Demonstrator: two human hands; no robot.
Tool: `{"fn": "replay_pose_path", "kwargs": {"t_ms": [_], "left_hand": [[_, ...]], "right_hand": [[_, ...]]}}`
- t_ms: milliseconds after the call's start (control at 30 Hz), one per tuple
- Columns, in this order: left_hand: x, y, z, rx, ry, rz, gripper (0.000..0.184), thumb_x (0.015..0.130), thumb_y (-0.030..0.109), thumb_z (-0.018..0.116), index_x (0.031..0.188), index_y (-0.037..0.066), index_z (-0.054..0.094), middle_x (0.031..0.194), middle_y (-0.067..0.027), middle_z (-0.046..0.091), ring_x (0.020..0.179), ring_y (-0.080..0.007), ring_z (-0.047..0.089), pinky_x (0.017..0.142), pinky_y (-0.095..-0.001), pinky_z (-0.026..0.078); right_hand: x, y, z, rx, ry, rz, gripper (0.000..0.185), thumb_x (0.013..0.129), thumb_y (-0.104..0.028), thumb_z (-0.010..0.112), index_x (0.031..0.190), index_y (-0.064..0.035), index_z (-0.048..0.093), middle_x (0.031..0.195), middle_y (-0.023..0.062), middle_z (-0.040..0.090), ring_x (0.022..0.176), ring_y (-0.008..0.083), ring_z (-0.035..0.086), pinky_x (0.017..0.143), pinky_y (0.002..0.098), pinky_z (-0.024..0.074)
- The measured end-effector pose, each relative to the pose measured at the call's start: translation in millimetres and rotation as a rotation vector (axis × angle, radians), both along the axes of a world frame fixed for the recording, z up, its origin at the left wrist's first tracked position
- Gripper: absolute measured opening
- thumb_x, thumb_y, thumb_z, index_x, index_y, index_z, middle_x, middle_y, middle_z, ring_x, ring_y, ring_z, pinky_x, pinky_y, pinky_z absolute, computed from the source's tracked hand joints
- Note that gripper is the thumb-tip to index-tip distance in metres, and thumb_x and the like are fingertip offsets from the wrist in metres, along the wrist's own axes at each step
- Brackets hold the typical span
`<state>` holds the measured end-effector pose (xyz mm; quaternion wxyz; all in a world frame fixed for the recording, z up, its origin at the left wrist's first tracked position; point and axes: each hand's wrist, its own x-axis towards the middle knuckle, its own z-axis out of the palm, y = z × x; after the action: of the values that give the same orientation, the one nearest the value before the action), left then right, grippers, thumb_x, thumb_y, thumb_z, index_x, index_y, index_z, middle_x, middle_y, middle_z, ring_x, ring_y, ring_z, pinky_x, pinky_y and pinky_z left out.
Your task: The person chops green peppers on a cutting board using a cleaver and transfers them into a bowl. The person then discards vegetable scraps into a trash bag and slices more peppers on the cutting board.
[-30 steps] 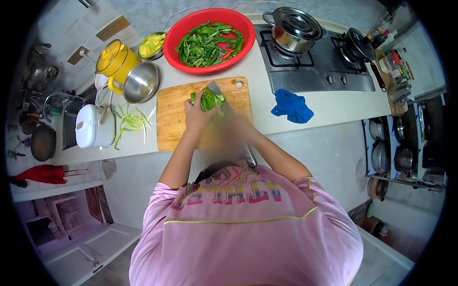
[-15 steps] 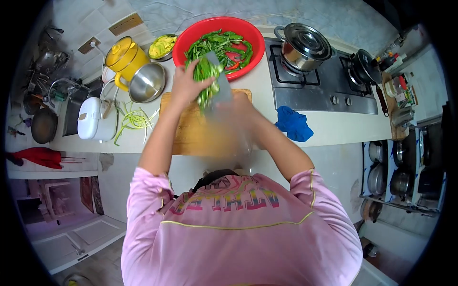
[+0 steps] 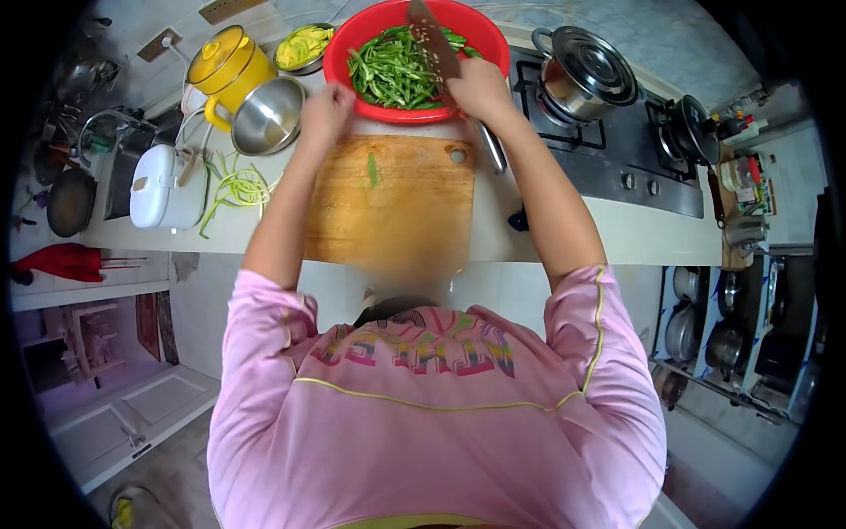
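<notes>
My right hand grips a kitchen knife, its broad blade tilted up over the red basin with small pale bits stuck to it. Beyond my fist the handle's metal end points back toward me. Sliced green peppers lie heaped in the basin. Beside the basin's left rim is my left hand, its fingers curled in and nothing visible in them. In front of me the wooden cutting board carries one green sliver.
Left of the board are a steel bowl, a yellow pot, a bowl of yellow slices, green-white strands and a white appliance. A lidded steel pot and a black pan stand on the stove at right.
The cut peppers held between my left hand and the blade are now in the basin. My left hand has drawn back left; my right hand has moved up and right with the knife.
</notes>
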<state>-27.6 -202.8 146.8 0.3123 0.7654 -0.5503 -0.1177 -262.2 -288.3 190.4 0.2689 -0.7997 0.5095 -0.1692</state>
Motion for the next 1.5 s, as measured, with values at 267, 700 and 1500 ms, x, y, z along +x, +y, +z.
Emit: {"fn": "replay_pose_path", "kwargs": {"t_ms": [267,700,1500], "left_hand": [[-16,38,-117,0.259,-0.178,-0.028,0.026,0.073,0.029,0.072,0.081,0.006,0.062,0.072,-0.0123,0.065,0.067,-0.0261,0.062,0.063,-0.0362,0.047],[15,90,-87,0.198,-0.003,-0.572,0.015,0.071,-0.001,0.065,0.083,0.004,0.057,0.081,-0.0102,0.057,0.074,-0.0252,0.056,0.067,-0.0349,0.046],[-42,118,-79,0.475,-0.172,-0.513,0.025,0.078,0.022,0.064,0.087,0.000,0.056,0.076,-0.0248,0.059,0.075,-0.0386,0.058,0.068,-0.0423,0.046]], "right_hand": [[-62,116,-37,0.525,-0.706,-0.195,0.012,0.082,-0.010,0.061,0.082,0.0016,0.060,0.064,0.0043,0.059,0.040,0.0112,0.051,0.038,0.0248,0.0392],[-81,209,-153,1.011,-1.015,-0.356,0.013,0.082,-0.011,0.061,0.092,-0.0017,0.061,0.073,0.0024,0.057,0.050,0.0104,0.052,0.038,0.0234,0.0404],[-69,198,-175,0.923,-0.900,-0.359,0.020,0.081,-0.012,0.062,0.095,0.0021,0.060,0.075,0.0076,0.060,0.046,0.0161,0.053,0.039,0.0297,0.0431]]}}
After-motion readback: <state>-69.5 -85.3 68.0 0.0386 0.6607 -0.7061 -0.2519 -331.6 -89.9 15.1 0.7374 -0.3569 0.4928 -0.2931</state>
